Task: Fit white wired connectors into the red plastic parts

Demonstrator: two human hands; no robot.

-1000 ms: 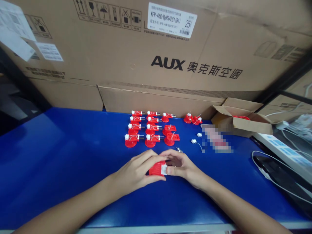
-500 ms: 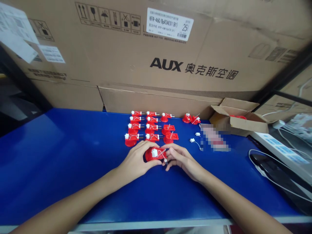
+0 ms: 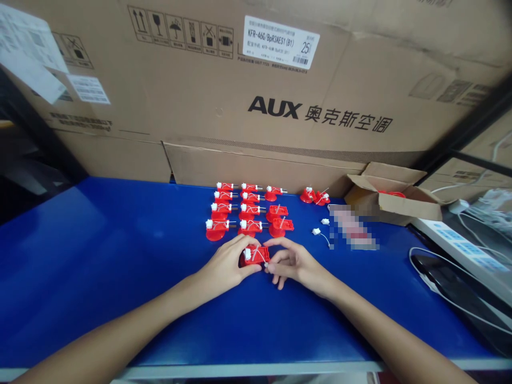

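My left hand (image 3: pixel 223 262) is shut around a red plastic part (image 3: pixel 256 256) with a white block at its left end and a thin white wire across it. My right hand (image 3: pixel 298 264) reaches it from the right, thumb and forefinger pinching a small white tip of that wire (image 3: pixel 265 265). Just beyond my hands stand rows of similar red parts (image 3: pixel 236 210) with white blocks and metal pins. Two more red parts (image 3: pixel 314 197) stand to the right of these rows.
The parts lie on a blue table (image 3: pixel 100 266), backed by a large AUX cardboard carton (image 3: pixel 280 106). Right of them are small white connectors (image 3: pixel 317 231), a pixelated patch (image 3: pixel 354 229), an open cardboard box (image 3: pixel 408 210), a white power strip (image 3: pixel 460 248) and a black device (image 3: pixel 452 282).
The red part has turned so its white block faces left instead of right. It and both hands have moved farther up the table, and my right fingers have closed on the wire tip.
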